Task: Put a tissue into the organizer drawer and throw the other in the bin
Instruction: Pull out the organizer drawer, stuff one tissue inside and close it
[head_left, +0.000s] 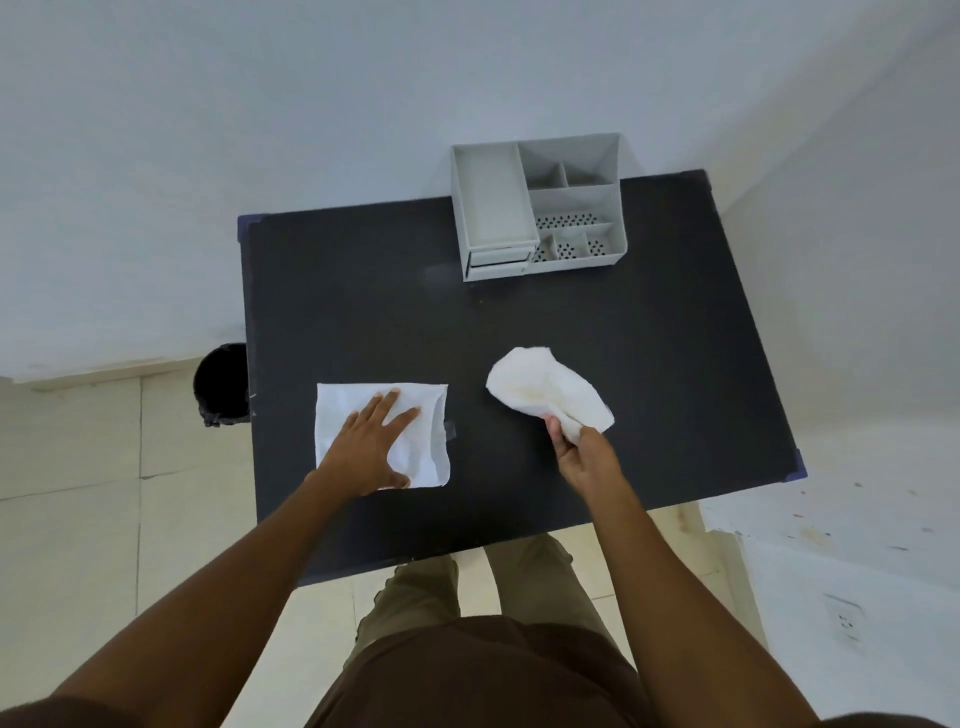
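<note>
A black rectangular table (363, 312) stood against a pale wall. On its near left lay a flat white square tissue (426, 415), and the left hand (371, 449) rested palm down on it with fingers spread wide, gripping nothing. To the right, the right hand (584, 452) pinched the near corner of a crumpled white tissue (545, 389), thumb and fingers closed on it, the rest of it lying on the tabletop. A grey plastic desk organizer (540, 208) with open compartments stood at the far edge, its small drawer (498, 261) at the front left. A black round bin (221, 384) sat on the tiled floor just left of the table.
</note>
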